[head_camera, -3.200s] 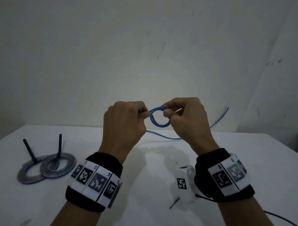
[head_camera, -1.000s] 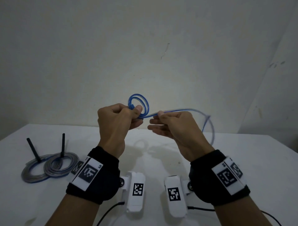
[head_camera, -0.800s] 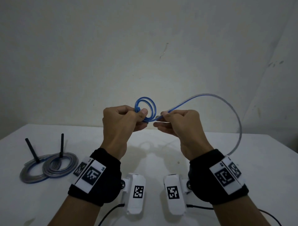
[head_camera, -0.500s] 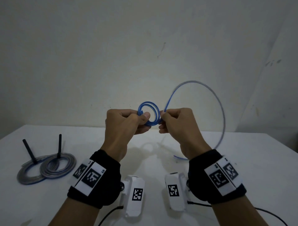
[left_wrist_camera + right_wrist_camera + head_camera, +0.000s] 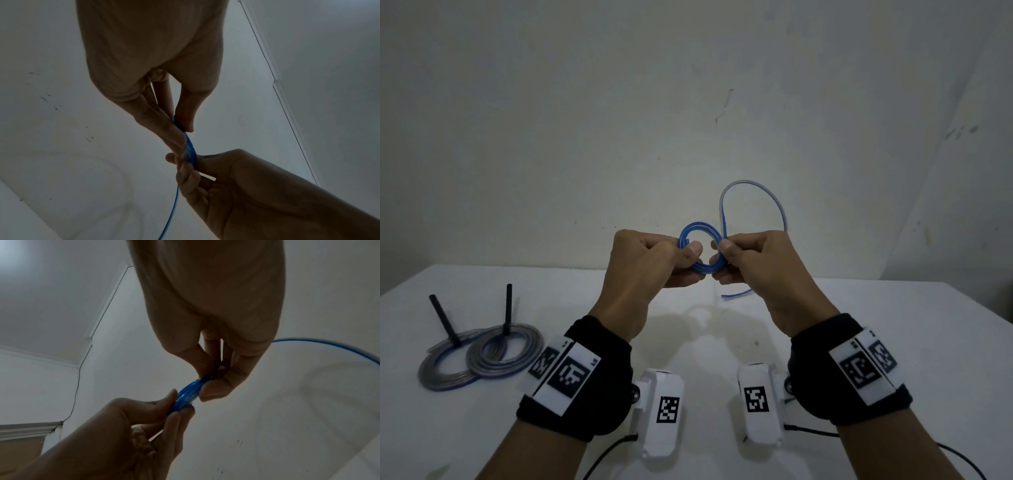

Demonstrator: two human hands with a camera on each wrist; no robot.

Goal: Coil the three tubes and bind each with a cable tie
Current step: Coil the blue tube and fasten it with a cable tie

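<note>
Both hands pinch upright blue tube [image 5: 700, 251] coil — tail arcs rightward.

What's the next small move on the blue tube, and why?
Probably lay the loose loop onto the coil. The left hand pinches the coil's left side and the right hand its right side, where the blue tube leaves. An open loop arcs above the right hand, and the free end hangs below it, so tubing remains to wind in before binding.

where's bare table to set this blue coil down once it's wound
Bare patches: the table right of the right hand, and the middle strip under both hands. Crowded: the near-left corner, where two tied coils lie overlapping. The left hand also holds the blue tube.
</note>
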